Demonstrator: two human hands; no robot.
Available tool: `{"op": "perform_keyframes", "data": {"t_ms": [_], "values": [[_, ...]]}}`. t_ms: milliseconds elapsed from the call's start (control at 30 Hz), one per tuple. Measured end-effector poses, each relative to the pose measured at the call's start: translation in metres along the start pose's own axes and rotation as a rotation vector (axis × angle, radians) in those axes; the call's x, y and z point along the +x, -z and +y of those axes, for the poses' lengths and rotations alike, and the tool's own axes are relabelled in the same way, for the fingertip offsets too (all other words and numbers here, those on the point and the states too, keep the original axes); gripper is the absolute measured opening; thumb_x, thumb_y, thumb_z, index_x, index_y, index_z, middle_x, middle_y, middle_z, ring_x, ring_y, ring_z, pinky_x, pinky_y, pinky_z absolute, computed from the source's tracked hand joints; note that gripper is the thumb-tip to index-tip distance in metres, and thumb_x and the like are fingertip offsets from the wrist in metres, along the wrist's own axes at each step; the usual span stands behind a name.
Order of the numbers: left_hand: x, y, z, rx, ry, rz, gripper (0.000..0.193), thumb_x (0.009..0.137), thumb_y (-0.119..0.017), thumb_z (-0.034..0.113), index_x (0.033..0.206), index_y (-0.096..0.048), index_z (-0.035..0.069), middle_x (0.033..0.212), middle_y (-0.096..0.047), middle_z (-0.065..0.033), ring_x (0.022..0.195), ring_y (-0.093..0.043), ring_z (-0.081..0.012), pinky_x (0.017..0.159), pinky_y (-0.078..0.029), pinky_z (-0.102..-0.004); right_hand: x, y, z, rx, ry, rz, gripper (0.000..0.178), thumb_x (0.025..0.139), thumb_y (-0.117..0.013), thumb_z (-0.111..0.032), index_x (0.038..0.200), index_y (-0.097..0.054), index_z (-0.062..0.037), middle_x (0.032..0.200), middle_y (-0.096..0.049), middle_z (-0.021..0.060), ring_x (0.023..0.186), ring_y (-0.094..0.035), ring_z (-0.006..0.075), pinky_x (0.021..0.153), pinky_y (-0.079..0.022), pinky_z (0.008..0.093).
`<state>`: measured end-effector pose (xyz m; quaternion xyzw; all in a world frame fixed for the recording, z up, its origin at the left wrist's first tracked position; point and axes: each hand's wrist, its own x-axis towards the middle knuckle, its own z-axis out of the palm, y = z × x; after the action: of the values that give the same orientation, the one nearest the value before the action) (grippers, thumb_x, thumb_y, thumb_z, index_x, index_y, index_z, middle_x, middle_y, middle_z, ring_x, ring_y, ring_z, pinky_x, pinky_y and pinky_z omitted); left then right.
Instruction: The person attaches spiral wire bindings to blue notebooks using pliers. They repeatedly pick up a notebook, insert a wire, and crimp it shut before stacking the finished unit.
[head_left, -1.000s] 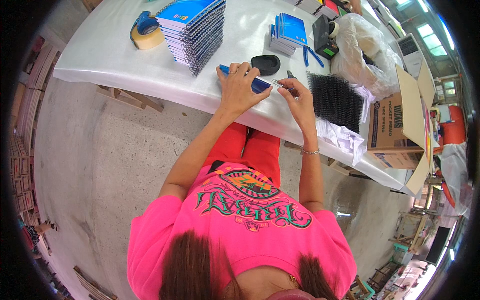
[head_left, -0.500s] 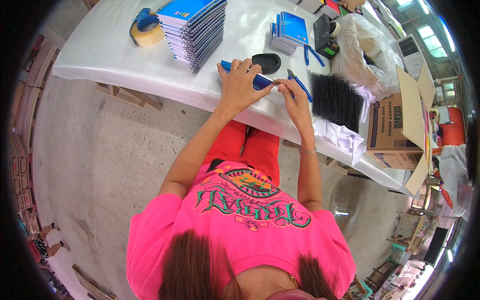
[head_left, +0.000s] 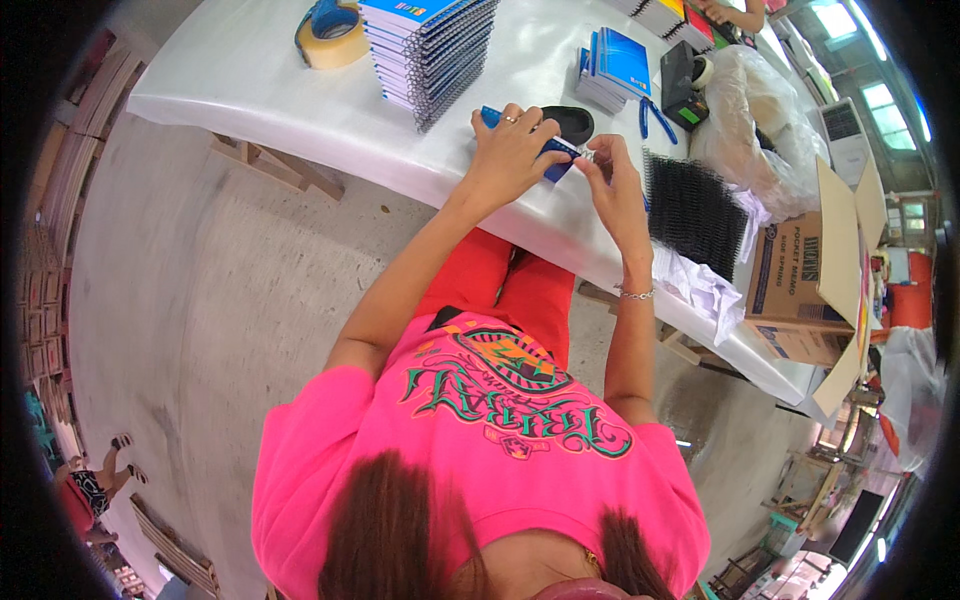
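My left hand (head_left: 510,158) is wrapped over a small blue-covered notebook (head_left: 564,148), holding it on edge at the table's front, with a row of holes along its upper edge. At the notebook's right end, the fingers of my right hand (head_left: 617,190) are pinched on a thin spiral wire coil (head_left: 588,155), partly hidden by the fingertips. Just behind the notebook sits a black shallow dish (head_left: 572,124). To the right of my right hand lies a pile of black spiral coils (head_left: 695,212).
A tall stack of spiral-bound notebooks (head_left: 430,60) stands left, beside tape rolls (head_left: 335,45). Farther right are a smaller notebook stack (head_left: 618,65), blue-handled pliers (head_left: 657,121), a black tape dispenser (head_left: 682,85), a plastic bag (head_left: 755,120) and an open cardboard box (head_left: 800,265). Another person's hand (head_left: 717,12) shows far back.
The whole view has shifted, so the table's things sit farther right and slightly differently. Both hands stay at the notebook; my right fingers remain at its right end. The nearer pliers are now mostly hidden.
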<state>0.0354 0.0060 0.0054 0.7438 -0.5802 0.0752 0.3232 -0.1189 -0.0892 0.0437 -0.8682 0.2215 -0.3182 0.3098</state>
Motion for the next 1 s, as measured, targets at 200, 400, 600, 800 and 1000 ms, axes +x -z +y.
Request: {"op": "perform_keyframes", "data": {"t_ms": [200, 400, 600, 800, 1000], "values": [[-0.001, -0.004, -0.004, -0.172, 0.042, 0.112, 0.033, 0.085, -0.070, 0.033, 0.111, -0.060, 0.016, 0.121, -0.047, -0.0079, 0.113, -0.048, -0.0287, 0.096, -0.034, -0.0584, 0.004, -0.001, -0.005, -0.078, -0.069, -0.025, 0.017, 0.094, -0.062, -0.016, 0.094, -0.057, 0.0005, 0.072, -0.059, 0.0136, 0.058, -0.054, 0.0263, 0.058, -0.043, 0.0368], [-0.014, -0.018, -0.032, -0.488, 0.223, 0.263, 0.053, 0.074, -0.082, 0.029, 0.116, -0.054, 0.013, 0.123, -0.038, -0.0158, 0.118, -0.040, -0.0408, 0.098, -0.036, -0.0519, 0.007, -0.005, -0.007, -0.002, -0.118, -0.190, 0.021, 0.096, -0.059, -0.020, 0.094, -0.064, 0.0002, 0.077, -0.061, 0.0151, 0.070, -0.060, 0.0254, 0.065, -0.045, 0.0349], [-0.023, -0.004, -0.044, -0.542, 0.086, 0.187, 0.055, 0.078, -0.080, 0.035, 0.112, -0.048, 0.007, 0.115, -0.037, -0.0172, 0.108, -0.047, -0.0377, 0.093, -0.044, -0.0441, 0.041, 0.002, 0.035, -0.078, -0.035, -0.275, 0.029, 0.089, -0.069, -0.026, 0.112, -0.068, -0.0074, 0.116, -0.060, 0.0227, 0.107, -0.056, 0.0356, 0.094, -0.044, 0.0398], [-0.022, 0.015, -0.048, -0.572, 0.072, 0.095, 0.057, 0.081, -0.078, 0.038, 0.116, -0.047, 0.006, 0.114, -0.036, -0.0140, 0.106, -0.047, -0.0300, 0.091, -0.044, -0.0405, 0.047, -0.025, 0.072, -0.280, 0.145, -0.179, 0.044, 0.080, -0.079, -0.031, 0.113, -0.066, -0.0047, 0.129, -0.053, 0.0246, 0.118, -0.052, 0.0412, 0.099, -0.043, 0.0454], [-0.020, 0.006, -0.051, -0.595, 0.077, 0.125, 0.072, 0.065, -0.089, 0.040, 0.118, -0.049, 0.013, 0.113, -0.038, -0.0139, 0.107, -0.050, -0.0324, 0.091, -0.047, -0.0418, 0.020, 0.012, 0.080, 1.234, -0.412, -0.458, 0.046, 0.087, -0.073, -0.037, 0.118, -0.062, -0.0051, 0.138, -0.051, 0.0169, 0.123, -0.051, 0.0347, 0.103, -0.043, 0.0458]]}}
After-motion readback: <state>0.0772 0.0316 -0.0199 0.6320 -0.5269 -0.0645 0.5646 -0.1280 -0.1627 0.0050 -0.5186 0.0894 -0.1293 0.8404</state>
